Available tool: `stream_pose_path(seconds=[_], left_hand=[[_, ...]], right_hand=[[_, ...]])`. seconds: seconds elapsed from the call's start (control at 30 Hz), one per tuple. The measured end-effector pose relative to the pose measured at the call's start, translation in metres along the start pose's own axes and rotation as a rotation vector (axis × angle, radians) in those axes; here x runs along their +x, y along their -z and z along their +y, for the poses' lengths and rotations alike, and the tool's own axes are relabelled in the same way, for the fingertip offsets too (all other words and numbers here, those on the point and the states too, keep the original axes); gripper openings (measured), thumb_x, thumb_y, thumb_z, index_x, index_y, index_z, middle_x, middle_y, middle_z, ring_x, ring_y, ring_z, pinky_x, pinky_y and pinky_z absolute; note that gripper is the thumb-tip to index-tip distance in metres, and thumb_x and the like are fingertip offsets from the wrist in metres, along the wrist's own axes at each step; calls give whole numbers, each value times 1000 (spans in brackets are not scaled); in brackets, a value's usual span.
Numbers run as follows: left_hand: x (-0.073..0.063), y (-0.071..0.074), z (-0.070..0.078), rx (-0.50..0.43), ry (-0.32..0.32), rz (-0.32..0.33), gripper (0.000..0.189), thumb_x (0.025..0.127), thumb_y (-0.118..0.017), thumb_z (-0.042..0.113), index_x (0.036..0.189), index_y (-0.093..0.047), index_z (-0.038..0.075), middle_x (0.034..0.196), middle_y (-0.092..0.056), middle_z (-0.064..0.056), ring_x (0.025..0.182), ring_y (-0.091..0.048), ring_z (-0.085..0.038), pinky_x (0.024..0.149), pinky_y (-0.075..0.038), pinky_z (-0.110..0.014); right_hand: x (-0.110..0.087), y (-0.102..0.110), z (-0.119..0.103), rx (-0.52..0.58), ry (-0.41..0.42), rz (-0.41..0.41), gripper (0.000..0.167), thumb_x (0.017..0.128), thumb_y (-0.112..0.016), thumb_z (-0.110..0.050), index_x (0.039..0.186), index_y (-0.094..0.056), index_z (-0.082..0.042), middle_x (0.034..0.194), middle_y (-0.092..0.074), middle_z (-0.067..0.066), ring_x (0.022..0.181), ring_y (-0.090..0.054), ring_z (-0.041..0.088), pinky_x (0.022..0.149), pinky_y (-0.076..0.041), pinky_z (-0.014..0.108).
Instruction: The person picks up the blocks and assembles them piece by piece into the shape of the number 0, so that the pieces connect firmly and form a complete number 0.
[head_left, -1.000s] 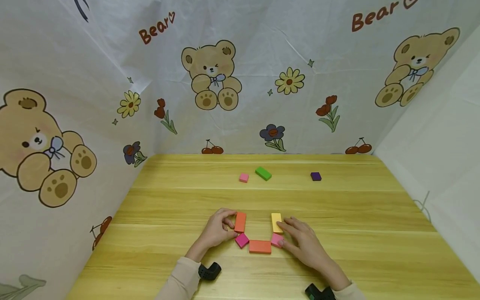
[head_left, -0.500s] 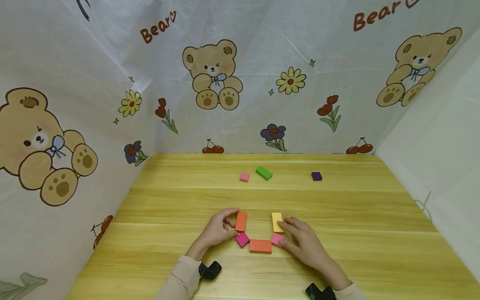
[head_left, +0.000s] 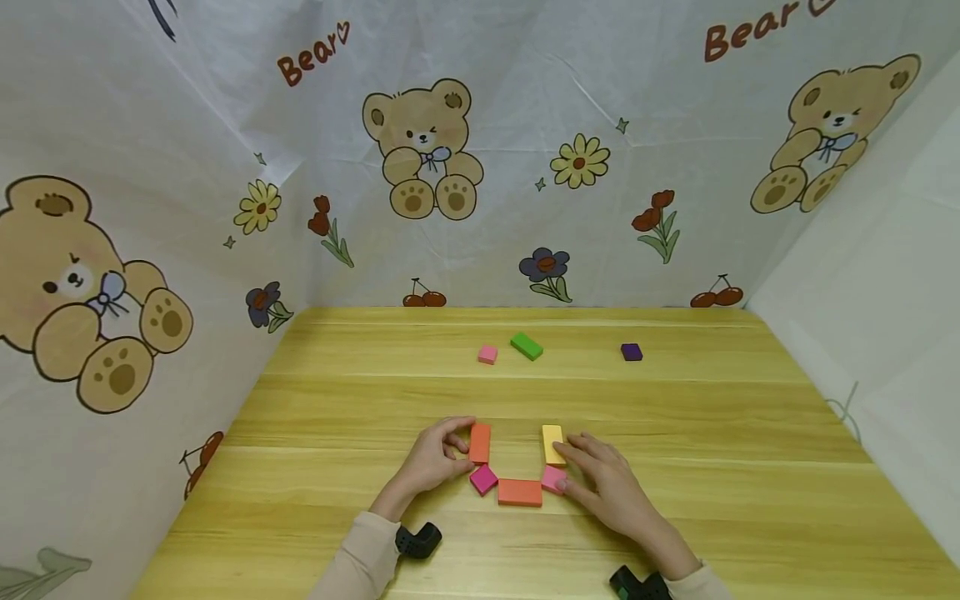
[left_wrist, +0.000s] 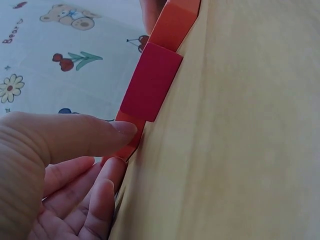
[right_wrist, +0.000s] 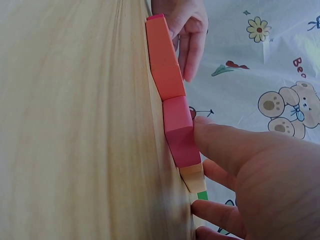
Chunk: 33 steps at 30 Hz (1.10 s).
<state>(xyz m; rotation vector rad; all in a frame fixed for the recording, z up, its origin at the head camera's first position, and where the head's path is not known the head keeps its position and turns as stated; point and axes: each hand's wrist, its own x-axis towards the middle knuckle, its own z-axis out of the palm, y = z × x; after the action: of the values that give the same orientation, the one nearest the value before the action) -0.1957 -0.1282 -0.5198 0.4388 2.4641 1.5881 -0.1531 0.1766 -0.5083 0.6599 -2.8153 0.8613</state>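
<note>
My left hand (head_left: 431,460) holds an upright-running orange block (head_left: 480,444) between its thumb and index finger, at the left of a U-shaped row lying on the table. A magenta block (head_left: 483,480), turned at an angle, lies at that block's near end. Along the bottom of the U runs a second orange block (head_left: 520,492). On the right side, a pink block (head_left: 553,479) meets a yellow block (head_left: 552,438). My right hand (head_left: 609,490) rests beside these two, index finger touching the yellow one. Its thumb lies against the pink block (right_wrist: 179,127) in the right wrist view.
Farther back on the wooden table (head_left: 360,400) lie a small pink block (head_left: 487,355), a green block (head_left: 527,346) and a dark purple block (head_left: 632,352). A white cloth (head_left: 502,242) printed with bears hangs behind the table's far edge.
</note>
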Motion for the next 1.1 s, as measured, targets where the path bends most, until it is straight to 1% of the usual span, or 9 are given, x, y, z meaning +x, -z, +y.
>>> stream_pose_path(seconds=[0.13, 0.33, 0.5, 0.73, 0.87, 1.1], left_hand=[[0, 0, 0, 8, -1, 1, 63, 79, -76, -3, 138, -55, 6, 94, -61, -9, 69, -51, -11, 60, -48, -20], [-1, 0, 2, 12, 3, 8, 64, 78, -77, -3, 137, -55, 5, 94, -61, -9, 70, -51, -11, 60, -48, -20], [-1, 0, 1, 10, 12, 12, 64, 77, -78, -2, 136, -56, 6, 95, -62, -9, 71, -52, -12, 62, -48, -20], [-1, 0, 1, -8, 7, 12, 64, 77, -79, -3, 136, -56, 5, 95, -61, -11, 70, -51, -13, 60, -47, -20], [-1, 0, 1, -3, 9, 12, 63, 77, -78, -3, 136, -57, 5, 94, -62, -11, 69, -51, -12, 60, -47, -20], [-2, 1, 2, 2, 19, 17, 64, 77, -78, -3, 136, -56, 5, 94, -61, -10, 70, -51, -12, 60, -47, -20]], right_hand=[[0, 0, 0, -1, -1, 4, 50, 89, -71, -33, 134, -62, -15, 137, -57, 15, 134, -44, 43, 103, -32, 69], [0, 0, 1, 3, -10, -6, 52, 87, -73, -31, 135, -61, -14, 139, -56, 16, 135, -42, 42, 105, -31, 68], [0, 0, 2, 1, -12, -9, 52, 88, -72, -32, 135, -61, -14, 139, -56, 16, 136, -42, 42, 105, -31, 67], [0, -1, 2, 2, -9, -4, 51, 88, -72, -32, 135, -61, -15, 138, -56, 16, 135, -43, 42, 105, -31, 67], [-1, -1, 2, 0, 2, 8, 51, 88, -72, -32, 134, -61, -14, 137, -57, 16, 134, -44, 43, 104, -32, 67], [0, -1, 2, 6, -11, -4, 52, 87, -73, -31, 135, -61, -14, 138, -56, 16, 136, -43, 42, 106, -30, 66]])
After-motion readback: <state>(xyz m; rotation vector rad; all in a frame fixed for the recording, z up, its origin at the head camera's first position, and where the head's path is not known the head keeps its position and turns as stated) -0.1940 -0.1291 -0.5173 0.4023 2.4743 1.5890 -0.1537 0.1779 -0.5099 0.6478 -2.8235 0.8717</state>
